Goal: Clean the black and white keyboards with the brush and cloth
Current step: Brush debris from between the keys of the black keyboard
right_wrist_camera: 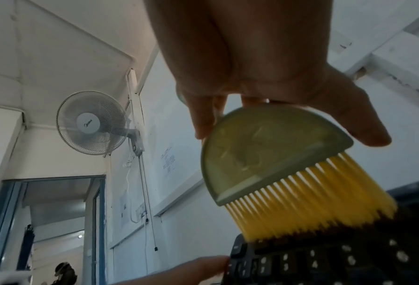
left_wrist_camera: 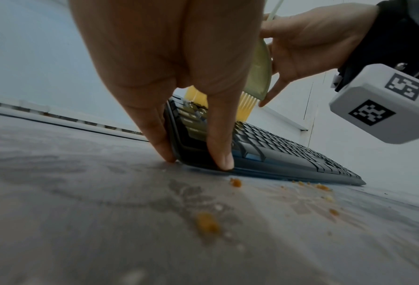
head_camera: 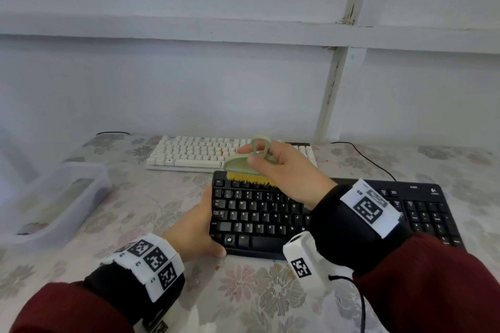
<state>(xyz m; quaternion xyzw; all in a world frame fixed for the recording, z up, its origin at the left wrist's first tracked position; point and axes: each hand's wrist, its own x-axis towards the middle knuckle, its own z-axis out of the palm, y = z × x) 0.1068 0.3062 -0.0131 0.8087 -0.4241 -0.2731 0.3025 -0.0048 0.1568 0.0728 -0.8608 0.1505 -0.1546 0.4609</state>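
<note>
The black keyboard lies in front of me on the flowered tablecloth, with the white keyboard just behind it. My right hand grips a pale green brush by its loop handle. Its yellow bristles rest on the top-left key rows of the black keyboard. My left hand braces the keyboard's left end, with straight fingers on the side edge and the thumb at the front corner. No cloth is in view.
Orange crumbs lie on the tablecloth in front of the black keyboard. A clear plastic bin stands at the left. Keyboard cables run toward the wall at the back right.
</note>
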